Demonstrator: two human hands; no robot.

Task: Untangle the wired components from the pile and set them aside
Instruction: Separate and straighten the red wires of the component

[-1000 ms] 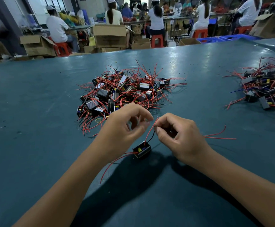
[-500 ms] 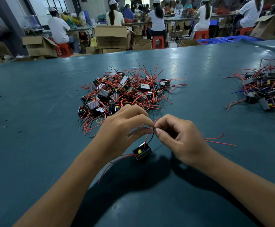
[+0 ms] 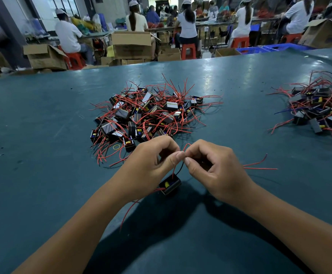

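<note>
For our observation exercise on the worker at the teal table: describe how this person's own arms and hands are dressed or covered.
Both forearms are bare to the bottom edge of the picture: no sleeves show. The left hand and right hand wear no gloves, and no rings, watch or wristband can be seen. The fingernails look short and unpainted.

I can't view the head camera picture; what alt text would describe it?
Two bare hands, left hand and right hand, pinch thin wires together above a small black wired component near the green table. A tangled pile of such components with red wires lies beyond, a second pile far right.
</note>
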